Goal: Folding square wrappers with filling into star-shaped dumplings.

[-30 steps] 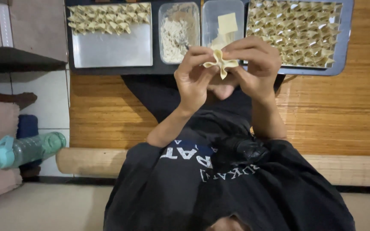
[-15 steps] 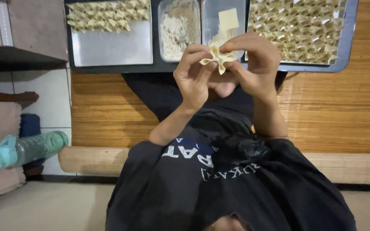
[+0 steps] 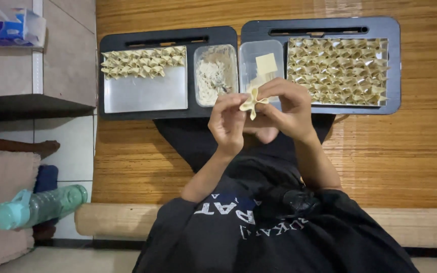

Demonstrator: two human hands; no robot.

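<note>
1. Both hands hold one small dumpling [image 3: 251, 101] up in the air, in front of the trays; a second ago it sat a bit more to the right and its top corners stuck up wide; now the corners are pinched closer in; so I think the folding is close to done.
2. The left hand [image 3: 228, 124] is curled almost shut; its thumb and fingertips pinch the left side of the dumpling.
3. The right hand [image 3: 287, 108] is curled too; its fingers come over the top and pinch the right side; the two hands are very near each other, with the dumpling between them.
4. The dumpling's long way runs up and down in the picture; a thin tail points down toward the person; the ruffled corners spread out at the top, toward the trays.
5. Just behind the hands is a clear box [image 3: 261, 65] with pale square skins [image 3: 266, 62] in it; beside it on the left is a box of filling [image 3: 215, 76].
6. The left tray [image 3: 145, 96] has folded dumplings only along its far edge; most of it is bare metal.
7. The right tray [image 3: 339, 71] is packed with folded dumplings.
8. The trays sit on two dark low desks [image 3: 218, 35] on a woven mat [image 3: 410, 151]; a green bottle [image 3: 41, 206] lies far off on the left.
</note>
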